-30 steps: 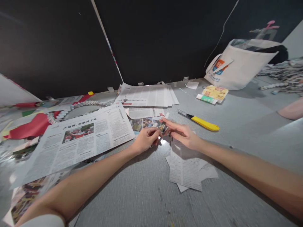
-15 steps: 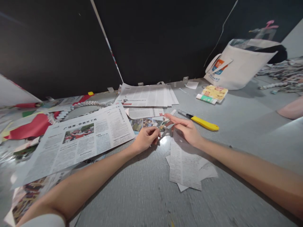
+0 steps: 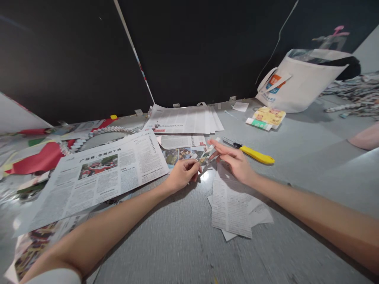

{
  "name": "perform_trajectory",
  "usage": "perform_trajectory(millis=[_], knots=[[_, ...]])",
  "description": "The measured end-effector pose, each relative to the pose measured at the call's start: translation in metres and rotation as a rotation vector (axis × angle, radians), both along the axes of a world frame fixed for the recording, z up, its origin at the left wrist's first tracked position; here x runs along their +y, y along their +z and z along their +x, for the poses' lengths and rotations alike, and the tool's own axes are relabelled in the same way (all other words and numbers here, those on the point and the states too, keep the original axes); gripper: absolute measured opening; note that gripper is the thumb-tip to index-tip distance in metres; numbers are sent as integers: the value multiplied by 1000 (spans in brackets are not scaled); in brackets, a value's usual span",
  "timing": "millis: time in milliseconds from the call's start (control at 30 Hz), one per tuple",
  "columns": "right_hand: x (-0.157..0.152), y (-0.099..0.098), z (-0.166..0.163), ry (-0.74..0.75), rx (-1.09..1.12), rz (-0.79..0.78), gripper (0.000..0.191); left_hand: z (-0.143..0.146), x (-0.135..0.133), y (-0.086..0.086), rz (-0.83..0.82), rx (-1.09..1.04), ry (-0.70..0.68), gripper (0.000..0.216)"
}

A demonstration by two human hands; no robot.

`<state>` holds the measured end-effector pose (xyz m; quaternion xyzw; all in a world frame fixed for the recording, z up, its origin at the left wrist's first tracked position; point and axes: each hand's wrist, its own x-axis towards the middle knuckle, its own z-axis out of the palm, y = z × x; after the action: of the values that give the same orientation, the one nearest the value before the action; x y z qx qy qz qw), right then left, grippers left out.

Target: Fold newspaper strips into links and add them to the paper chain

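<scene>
A thin strip of paper [image 3: 203, 171] spans the gap between my two hands, blurred and partly covered by fingers. My left hand [image 3: 184, 172] pinches one end, with its fingers curled. On the other side, my right hand [image 3: 235, 162] has its fingers fairly straight and pressed lightly around the strip near the fingertips. Below my right hand lie several cut pieces of newspaper [image 3: 231, 209], overlapping on the grey table [image 3: 166, 244]. Just beyond that hand rests a yellow utility knife [image 3: 257, 154] with its blade out.
A large newspaper sheet [image 3: 118, 173] lies at left, over other pages. Behind my hands sits a stack of newspaper [image 3: 180, 120]. A white bag [image 3: 302, 83] and a yellow packet [image 3: 269, 115] stand back right. Folded-paper chain [image 3: 79, 142] and red paper [image 3: 44, 157] lie far left.
My right hand's fingers have shifted slightly around the strip, and the left fingers have moved a little. Everything else looks the same.
</scene>
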<state>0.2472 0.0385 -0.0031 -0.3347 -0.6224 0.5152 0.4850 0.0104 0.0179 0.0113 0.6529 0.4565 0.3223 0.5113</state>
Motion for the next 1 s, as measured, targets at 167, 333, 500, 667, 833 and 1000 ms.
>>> perform_trajectory(millis=[167, 333, 500, 667, 833, 1000], knots=[[-12, 7, 0, 198, -371, 250, 62, 1, 0, 1, -3, -22, -8, 36], [-13, 4, -2, 164, -384, 294, 61, 1, 0, 1, 13, -17, -33, 37], [-12, 6, -4, -6, -203, 189, 59, 1, 0, 1, -1, -5, -21, 36], [1, -1, 1, -276, -97, 8, 50, 0, -1, 1, 9, 22, -15, 32], [14, -11, 2, -298, 77, -97, 54, 0, -1, -1, 7, 14, -14, 31], [4, -7, -2, -98, 0, 22, 87, 1, 0, -2, -20, -32, 12, 36]])
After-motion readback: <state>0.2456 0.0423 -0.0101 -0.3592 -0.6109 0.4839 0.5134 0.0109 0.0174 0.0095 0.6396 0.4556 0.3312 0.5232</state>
